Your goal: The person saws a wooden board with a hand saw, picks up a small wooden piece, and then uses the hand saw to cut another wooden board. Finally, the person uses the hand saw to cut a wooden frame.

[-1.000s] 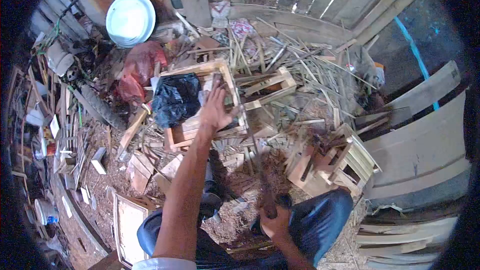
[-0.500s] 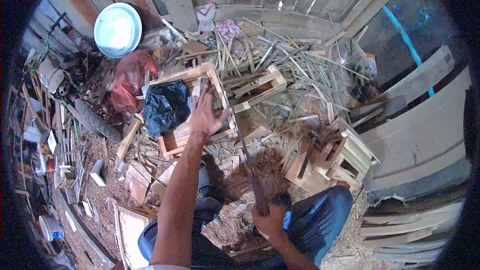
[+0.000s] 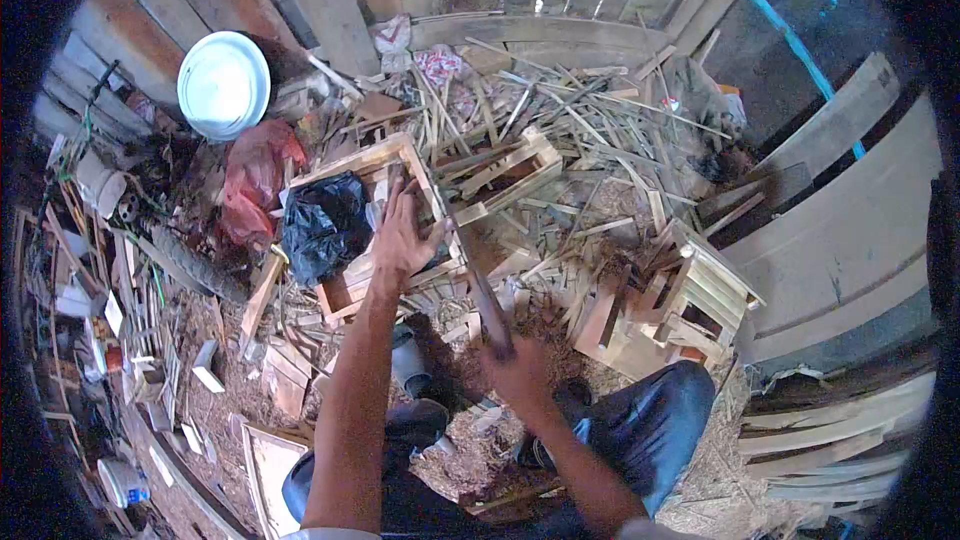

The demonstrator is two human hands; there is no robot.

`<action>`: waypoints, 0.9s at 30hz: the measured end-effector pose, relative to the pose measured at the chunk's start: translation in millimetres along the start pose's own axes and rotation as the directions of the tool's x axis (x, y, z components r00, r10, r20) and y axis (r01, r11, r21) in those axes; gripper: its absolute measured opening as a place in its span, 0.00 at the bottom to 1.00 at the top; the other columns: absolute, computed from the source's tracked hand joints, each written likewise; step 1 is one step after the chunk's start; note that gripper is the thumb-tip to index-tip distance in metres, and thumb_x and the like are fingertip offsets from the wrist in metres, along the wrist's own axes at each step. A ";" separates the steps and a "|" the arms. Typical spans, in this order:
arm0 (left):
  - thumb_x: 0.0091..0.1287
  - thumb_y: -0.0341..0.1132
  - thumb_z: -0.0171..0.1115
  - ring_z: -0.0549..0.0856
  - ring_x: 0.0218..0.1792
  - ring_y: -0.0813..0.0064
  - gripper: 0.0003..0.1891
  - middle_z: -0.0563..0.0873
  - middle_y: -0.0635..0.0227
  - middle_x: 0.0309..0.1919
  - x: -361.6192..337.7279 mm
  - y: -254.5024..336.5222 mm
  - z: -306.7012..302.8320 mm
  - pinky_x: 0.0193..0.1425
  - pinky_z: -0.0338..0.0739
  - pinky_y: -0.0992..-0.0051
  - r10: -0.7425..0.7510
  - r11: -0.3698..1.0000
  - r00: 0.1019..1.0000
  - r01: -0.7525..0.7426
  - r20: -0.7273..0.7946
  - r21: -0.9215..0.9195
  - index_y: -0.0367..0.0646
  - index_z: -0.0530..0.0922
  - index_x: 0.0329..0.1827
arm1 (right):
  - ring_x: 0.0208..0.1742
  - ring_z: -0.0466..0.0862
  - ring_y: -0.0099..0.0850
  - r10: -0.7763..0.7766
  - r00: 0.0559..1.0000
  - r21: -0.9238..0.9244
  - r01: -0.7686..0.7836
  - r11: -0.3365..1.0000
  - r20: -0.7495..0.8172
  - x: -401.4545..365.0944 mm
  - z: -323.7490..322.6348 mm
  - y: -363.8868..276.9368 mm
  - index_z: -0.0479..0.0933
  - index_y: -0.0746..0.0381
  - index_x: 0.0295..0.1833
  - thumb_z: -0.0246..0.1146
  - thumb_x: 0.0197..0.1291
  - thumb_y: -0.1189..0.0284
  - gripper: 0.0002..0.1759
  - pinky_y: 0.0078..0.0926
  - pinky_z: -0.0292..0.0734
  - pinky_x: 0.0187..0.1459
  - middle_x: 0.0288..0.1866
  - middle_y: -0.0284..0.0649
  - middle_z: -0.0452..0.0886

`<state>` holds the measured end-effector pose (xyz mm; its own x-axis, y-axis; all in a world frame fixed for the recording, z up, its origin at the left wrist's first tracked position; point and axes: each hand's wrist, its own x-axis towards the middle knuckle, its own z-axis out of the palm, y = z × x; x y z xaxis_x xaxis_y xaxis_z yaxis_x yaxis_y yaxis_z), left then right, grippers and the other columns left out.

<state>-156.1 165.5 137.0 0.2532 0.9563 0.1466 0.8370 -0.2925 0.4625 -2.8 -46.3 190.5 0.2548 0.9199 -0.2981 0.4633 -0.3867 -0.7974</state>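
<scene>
My left hand [image 3: 405, 237] reaches into a shallow wooden crate [image 3: 413, 162] with its fingers stretched out and thumb apart. Under its fingertips is the end of a small wooden strip [image 3: 396, 176]; most of the contact is hidden. My right hand [image 3: 517, 378] is wrapped around the near end of a long, narrow blade that looks like a handsaw [image 3: 488, 310], seen nearly edge-on. The blade slants up and away, its far part passing the crate's right side close to my left thumb. Inside the crate lies a crumpled black plastic bag [image 3: 325, 225].
Thin wood offcuts [image 3: 590, 140] pile up behind the crate. A second wooden frame [image 3: 535, 165] stands right of it, and a small slatted wooden piece [image 3: 700, 305] lies near my right knee. A red plastic bag [image 3: 255, 180] and white basin [image 3: 223, 85] are at back left. Boards [image 3: 840, 240] line the right.
My right hand has pushed forward and slightly left with the saw, so less of the blade shows on my side of the crate. My left hand stays on the crate; the view has shifted a little.
</scene>
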 end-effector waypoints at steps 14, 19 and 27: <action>0.62 0.57 0.59 0.55 0.76 0.57 0.41 0.61 0.47 0.73 0.4 -3.9 -1.3 0.77 0.52 0.60 0.127 0.991 0.991 -0.125 -0.046 0.039 0.34 0.62 0.70 | 0.34 0.84 0.51 0.053 0.999 -0.012 -0.053 0.999 0.006 27.9 12.4 -12.4 0.80 0.65 0.39 0.67 0.55 0.63 0.15 0.44 0.78 0.38 0.32 0.55 0.82; 0.60 0.56 0.61 0.57 0.76 0.56 0.42 0.60 0.50 0.73 -0.1 -3.0 2.5 0.76 0.55 0.60 0.061 0.998 0.998 -0.061 -0.010 0.005 0.35 0.62 0.70 | 0.28 0.83 0.51 -0.136 0.984 0.002 0.138 0.990 -0.116 -8.2 -4.1 8.5 0.80 0.66 0.32 0.69 0.51 0.65 0.13 0.44 0.76 0.30 0.21 0.52 0.79; 0.61 0.53 0.61 0.58 0.75 0.55 0.40 0.67 0.49 0.69 -2.7 -5.9 4.2 0.74 0.57 0.58 0.212 0.973 0.966 -0.194 -0.151 0.127 0.32 0.63 0.68 | 0.33 0.84 0.53 -0.095 0.992 -0.125 0.084 0.989 -0.085 39.2 25.0 7.5 0.82 0.64 0.41 0.68 0.55 0.61 0.16 0.45 0.80 0.40 0.31 0.54 0.83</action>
<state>-159.7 164.7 130.2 0.3489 0.8605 0.3713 0.8268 -0.4691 0.3103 -10.6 -11.4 159.7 0.2810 0.9435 -0.1755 0.5851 -0.3133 -0.7480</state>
